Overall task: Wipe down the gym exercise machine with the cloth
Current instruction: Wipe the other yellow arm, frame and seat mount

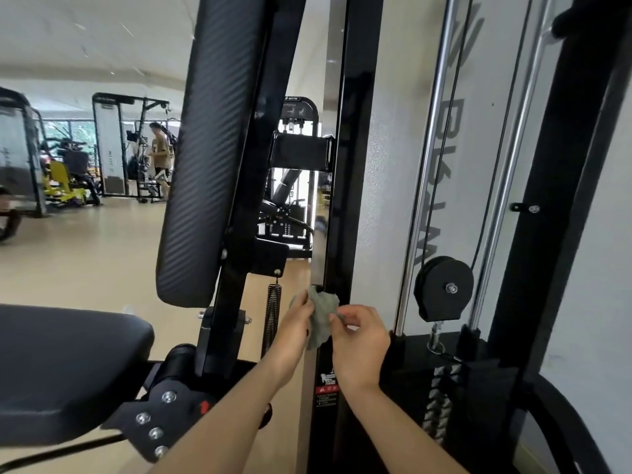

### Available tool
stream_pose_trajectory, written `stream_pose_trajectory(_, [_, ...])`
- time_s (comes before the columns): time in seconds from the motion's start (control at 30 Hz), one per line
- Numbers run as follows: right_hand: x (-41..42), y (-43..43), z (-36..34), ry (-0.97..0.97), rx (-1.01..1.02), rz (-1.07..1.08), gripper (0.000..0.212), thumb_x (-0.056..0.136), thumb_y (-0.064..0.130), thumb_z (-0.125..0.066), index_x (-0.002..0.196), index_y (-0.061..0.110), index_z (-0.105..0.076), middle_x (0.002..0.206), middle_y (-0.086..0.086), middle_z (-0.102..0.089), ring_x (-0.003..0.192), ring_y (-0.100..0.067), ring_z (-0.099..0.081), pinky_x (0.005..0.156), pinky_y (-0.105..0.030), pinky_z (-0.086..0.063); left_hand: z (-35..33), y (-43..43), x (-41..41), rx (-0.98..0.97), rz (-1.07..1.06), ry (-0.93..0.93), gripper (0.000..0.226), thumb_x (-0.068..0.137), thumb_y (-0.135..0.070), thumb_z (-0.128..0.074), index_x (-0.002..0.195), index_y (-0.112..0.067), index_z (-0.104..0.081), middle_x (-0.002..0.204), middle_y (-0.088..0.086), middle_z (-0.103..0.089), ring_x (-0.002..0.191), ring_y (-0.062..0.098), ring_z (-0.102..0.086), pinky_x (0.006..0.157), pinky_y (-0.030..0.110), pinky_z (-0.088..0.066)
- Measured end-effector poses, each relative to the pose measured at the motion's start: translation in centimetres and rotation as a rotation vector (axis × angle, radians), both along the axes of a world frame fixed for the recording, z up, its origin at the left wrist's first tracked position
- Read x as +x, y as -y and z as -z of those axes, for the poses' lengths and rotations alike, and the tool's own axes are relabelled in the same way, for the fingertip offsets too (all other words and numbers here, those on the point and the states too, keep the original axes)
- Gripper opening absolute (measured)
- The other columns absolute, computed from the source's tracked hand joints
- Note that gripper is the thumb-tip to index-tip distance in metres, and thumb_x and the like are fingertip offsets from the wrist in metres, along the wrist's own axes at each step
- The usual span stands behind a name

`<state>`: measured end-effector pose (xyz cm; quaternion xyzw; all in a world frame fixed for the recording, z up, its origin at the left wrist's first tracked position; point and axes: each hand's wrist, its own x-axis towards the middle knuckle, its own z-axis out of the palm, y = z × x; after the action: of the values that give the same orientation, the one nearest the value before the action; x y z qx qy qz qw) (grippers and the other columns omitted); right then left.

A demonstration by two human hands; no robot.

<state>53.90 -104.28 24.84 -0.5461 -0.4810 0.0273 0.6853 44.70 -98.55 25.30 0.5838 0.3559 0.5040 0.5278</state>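
A crumpled grey-green cloth (319, 318) hangs in front of the black upright post (355, 165) of the gym machine, low on the post. My left hand (295, 328) grips the cloth's left side from behind. My right hand (360, 340) pinches its right edge between thumb and fingers. Both forearms reach up from the bottom of the view. The cloth's upper corner touches the post's left edge.
The machine's black back pad (212, 148) and seat (65, 364) stand to the left. A spring (272, 316) hangs beside my left hand. A pulley (444, 289), cables and chrome guide rods (431, 165) are to the right. Other machines and a person (159, 155) stand far off on the beige floor.
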Motion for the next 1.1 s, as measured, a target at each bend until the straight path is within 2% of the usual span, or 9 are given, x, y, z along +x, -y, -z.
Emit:
stream_pose_trajectory(0.23, [2.1,-0.2,-1.6,-0.147,-0.078,-0.055,0.016,0.086,0.002,-0.075,0.081,0.016,-0.069,0.079,0.003,-0.070,0.072,-0.003,-0.065,0.067,-0.011,-0.051,-1.2,0.6,-0.2,0.102,-0.025,-0.026,0.047,0.107,-0.021,-0.049,0.151,-0.034,-0.040,0.127,-0.025,-0.051,0.096,-0.029,-0.055,0.072,-0.004,-0.043])
stream_pose_trajectory(0.37, [3.6,-1.1,-6.3,-0.231,-0.019,-0.114,0.014,0.089,-0.003,-0.070,0.083,0.009,-0.065,0.081,-0.005,-0.068,0.077,-0.020,-0.069,0.072,-0.034,-0.061,-4.2,1.1,0.7,0.295,-0.099,-0.090,0.053,0.105,-0.028,-0.052,0.156,-0.032,-0.035,0.140,-0.010,-0.055,0.115,-0.013,-0.056,0.085,0.001,-0.045])
stream_pose_trajectory(0.5, [4.3,-2.0,-11.2,-0.388,0.053,-0.204,0.008,0.089,-0.006,-0.069,0.089,0.000,-0.064,0.086,-0.009,-0.064,0.078,-0.021,-0.067,0.061,-0.020,-0.058,-7.6,1.8,1.7,0.541,-0.216,-0.174,0.063,0.105,-0.026,-0.053,0.160,-0.026,-0.023,0.139,-0.007,-0.056,0.122,-0.004,-0.055,0.106,0.014,-0.043])
stream_pose_trajectory(0.63, [5.0,-2.7,-15.8,-0.508,0.082,-0.286,0.009,0.088,-0.005,-0.070,0.090,0.000,-0.062,0.086,-0.013,-0.059,0.076,-0.021,-0.064,0.062,-0.023,-0.059,-11.0,2.0,2.4,0.716,-0.404,-0.186,0.060,0.103,-0.024,-0.056,0.157,-0.025,-0.031,0.141,-0.013,-0.051,0.117,0.001,-0.058,0.101,0.016,-0.046])
stream_pose_trajectory(0.7, [5.1,-2.9,-17.7,-0.526,0.083,-0.328,0.008,0.089,-0.003,-0.069,0.090,0.002,-0.063,0.089,-0.016,-0.066,0.078,-0.023,-0.068,0.066,-0.025,-0.060,-12.6,2.1,2.8,0.810,-0.521,-0.160,0.054,0.101,-0.022,-0.059,0.152,-0.025,-0.041,0.137,-0.017,-0.052,0.120,-0.007,-0.053,0.104,0.014,-0.043])
stream_pose_trajectory(0.77, [5.1,-2.8,-18.9,-0.480,0.089,-0.408,0.005,0.093,0.000,-0.067,0.094,0.005,-0.068,0.094,-0.015,-0.073,0.087,-0.025,-0.072,0.073,-0.025,-0.060,-14.2,2.0,3.0,0.910,-0.614,-0.173,0.049,0.100,-0.020,-0.061,0.147,-0.021,-0.048,0.133,-0.020,-0.049,0.121,-0.019,-0.043,0.104,0.005,-0.034])
stream_pose_trajectory(0.87, [5.5,-2.2,-19.5,-0.258,0.148,-0.599,0.030,0.097,0.002,-0.059,0.103,0.027,-0.075,0.102,0.002,-0.077,0.103,-0.014,-0.072,0.089,-0.023,-0.056,-17.2,1.6,3.4,0.978,-0.688,-0.243,0.047,0.099,-0.018,-0.062,0.145,-0.017,-0.052,0.133,-0.012,-0.057,0.120,-0.004,-0.046,0.104,0.013,-0.035])
stream_pose_trajectory(0.97, [6.2,-2.2,-20.2,-0.061,0.169,-0.726,0.061,0.097,-0.004,-0.055,0.109,0.054,-0.070,0.115,0.014,-0.074,0.114,-0.001,-0.065,0.089,-0.012,-0.050,-20.3,1.3,3.7,0.973,-0.747,-0.269,0.048,0.098,-0.017,-0.065,0.145,-0.014,-0.054,0.133,-0.001,-0.062,0.115,0.002,-0.046,0.099,0.004,-0.027])
stream_pose_trajectory(1.1, [6.5,-3.4,-22.9,-0.027,0.216,-0.802,0.059,0.099,-0.008,-0.049,0.127,0.042,-0.060,0.123,0.013,-0.071,0.120,-0.004,-0.063,0.092,-0.014,-0.050,-23.9,1.1,4.3,0.852,-0.749,-0.218,0.051,0.097,-0.022,-0.066,0.147,-0.019,-0.052,0.128,0.005,-0.067,0.118,0.022,-0.061,0.105,0.036,-0.046])
